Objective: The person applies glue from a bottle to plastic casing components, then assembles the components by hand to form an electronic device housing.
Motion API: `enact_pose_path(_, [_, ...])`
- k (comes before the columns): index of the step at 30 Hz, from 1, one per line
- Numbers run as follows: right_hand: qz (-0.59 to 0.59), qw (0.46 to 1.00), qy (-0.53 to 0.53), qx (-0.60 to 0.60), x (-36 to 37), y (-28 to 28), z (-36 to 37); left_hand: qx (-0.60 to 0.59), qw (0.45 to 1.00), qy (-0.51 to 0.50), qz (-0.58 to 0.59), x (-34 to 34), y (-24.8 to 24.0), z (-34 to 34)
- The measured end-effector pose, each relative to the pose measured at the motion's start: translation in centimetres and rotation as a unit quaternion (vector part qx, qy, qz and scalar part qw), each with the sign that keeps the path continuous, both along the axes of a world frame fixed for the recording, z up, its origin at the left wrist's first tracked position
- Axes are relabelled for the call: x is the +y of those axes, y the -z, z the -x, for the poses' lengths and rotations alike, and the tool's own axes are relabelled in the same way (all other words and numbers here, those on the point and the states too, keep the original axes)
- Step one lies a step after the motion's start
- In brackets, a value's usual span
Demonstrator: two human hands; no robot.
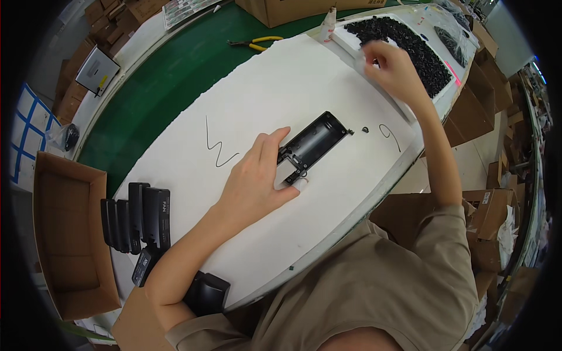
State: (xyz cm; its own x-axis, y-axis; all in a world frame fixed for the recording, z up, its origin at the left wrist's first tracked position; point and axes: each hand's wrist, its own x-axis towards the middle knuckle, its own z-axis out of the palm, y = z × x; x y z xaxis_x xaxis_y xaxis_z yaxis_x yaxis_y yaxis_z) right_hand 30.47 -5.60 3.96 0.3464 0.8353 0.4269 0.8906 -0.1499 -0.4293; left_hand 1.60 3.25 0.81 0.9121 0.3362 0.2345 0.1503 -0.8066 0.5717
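Note:
My left hand (253, 175) grips the near-left end of a black plastic housing (316, 140), fingers on one side and thumb on the other. The housing lies open side up on white sheet, showing a curved hollow and a rectangular opening. Just beyond its right end rest a small black part (365, 130) and another bit touching or close to its corner. My right hand (393, 69) is raised at the near edge of a white tray (351, 42) heaped with small black parts (410, 52). Its fingers are pinched together; whatever they hold is hidden.
Several black cases (157, 216) stand at the left beside an open cardboard box (73, 234). A black piece (208, 292) sits near my left elbow. Yellow-handled pliers (257, 42) lie on the green mat (170, 88). A white bottle (328, 26) stands by the tray.

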Motion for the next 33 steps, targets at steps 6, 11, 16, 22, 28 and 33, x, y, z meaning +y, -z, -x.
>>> enact_pose_path(6, [0.113,0.976,-0.105,0.153,-6.4,1.1,4.9,-0.016,1.000,-0.002,-0.008,0.1,0.4,-0.1])
enact_pose_path(11, [0.119,0.975,-0.065,0.178,-6.3,1.7,5.7,0.002,1.000,-0.006,-0.018,-0.3,-0.5,-0.2])
enact_pose_path(16, [0.163,0.965,-0.056,0.200,-5.7,1.5,4.9,0.036,0.999,-0.013,-0.028,0.1,-1.4,0.3])
enact_pose_path(22, [0.229,0.919,-0.099,0.306,-4.9,1.6,2.1,0.127,0.992,0.008,-0.018,-0.1,-3.5,-0.5])
enact_pose_path(28, [0.150,0.933,-0.075,0.318,-4.6,1.9,2.0,0.069,0.995,0.025,-0.074,-0.5,-3.1,-2.6])
enact_pose_path(33, [0.089,0.934,-0.077,0.338,-5.2,3.2,2.6,0.103,0.987,0.003,-0.122,0.9,-2.4,-3.9])
